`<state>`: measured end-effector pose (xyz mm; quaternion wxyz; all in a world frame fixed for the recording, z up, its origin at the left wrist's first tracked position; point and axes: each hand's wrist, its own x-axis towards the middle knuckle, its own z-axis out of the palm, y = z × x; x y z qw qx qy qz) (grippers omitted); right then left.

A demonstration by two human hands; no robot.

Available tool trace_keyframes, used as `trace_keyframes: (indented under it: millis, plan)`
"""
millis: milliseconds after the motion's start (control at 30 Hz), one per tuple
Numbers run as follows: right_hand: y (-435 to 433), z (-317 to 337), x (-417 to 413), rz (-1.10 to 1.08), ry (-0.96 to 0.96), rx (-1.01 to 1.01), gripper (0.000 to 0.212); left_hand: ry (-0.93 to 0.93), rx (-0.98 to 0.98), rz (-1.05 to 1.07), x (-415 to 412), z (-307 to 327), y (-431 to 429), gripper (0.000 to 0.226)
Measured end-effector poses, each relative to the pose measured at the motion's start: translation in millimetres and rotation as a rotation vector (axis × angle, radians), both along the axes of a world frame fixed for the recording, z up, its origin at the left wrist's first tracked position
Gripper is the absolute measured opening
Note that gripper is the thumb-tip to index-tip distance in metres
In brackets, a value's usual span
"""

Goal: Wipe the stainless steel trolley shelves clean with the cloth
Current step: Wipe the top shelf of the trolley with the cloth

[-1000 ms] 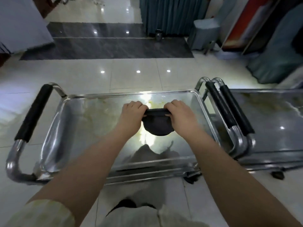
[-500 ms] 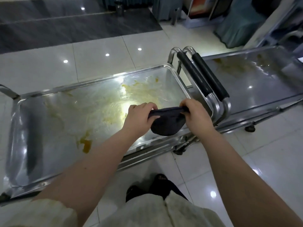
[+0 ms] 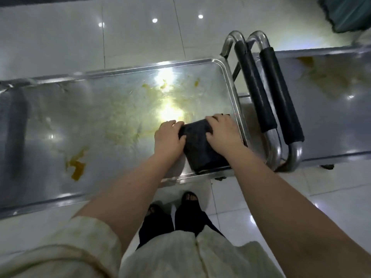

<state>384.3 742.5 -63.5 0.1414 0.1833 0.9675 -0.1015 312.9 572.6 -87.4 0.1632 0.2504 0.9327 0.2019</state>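
**Both hands on the cloth, near right corner of the shelf**

Closest to me: a pale sleeve (image 3: 70, 247) on the left arm, and two feet in dark open-toed sandals (image 3: 188, 199) on the white tile floor (image 3: 341, 181), toes just short of the trolley's front edge. Both bare forearms reach fwd over that edge.

The dark cloth (image 3: 200, 151) lies flat on the trolley's top shelf (image 3: 110, 121), in the near right corner, w/ its near end at the front rim. The left hand (image 3: 169, 137) grips the cloth's left edge, thumb on top, fingers curled over the far corner. The right hand (image 3: 222, 133) lies over the right side, fingers hooked over the far edge, just beside the shelf's right rim.

Left of the hands the steel is dirty: an orange-yellow blob (image 3: 77, 167) nr the front, a paler yellowish film across the middle, small flecks toward the back rim (strong glare there, so the detail is washed out).

Past the right rim stand two chrome handles w/ black grips (image 3: 255, 89), side by side. Beyond them is a second trolley (image 3: 331, 117), its shelf smeared brownish-yellow too. Further back, more glossy tile w/ light spots.
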Motion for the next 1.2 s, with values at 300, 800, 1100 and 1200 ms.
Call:
trace_keyframes:
  millis: [300,800,1100,1200]
  plan:
    - [-13.8,-72.1,24.9,0.207,0.007,0.036,0.071,0.103,-0.263,0.026,-17.9,-53.5,-66.0,0.055]
    - [-63.6,-70.5,24.6,0.209,-0.041,0.007,0.070,0.101,-0.312,0.004,-23.4,-59.8,-72.6,0.056]
    - [10.2,-74.1,1.1,-0.231,-0.084,0.078,0.068,0.131,-0.304,-0.030,-119.3,-62.7,-109.2,0.058]
    - [7.8,-71.5,-13.2,-0.381,-0.120,0.113,0.071,0.146,-0.327,-0.098,-127.5,-67.8,-116.5,0.061]
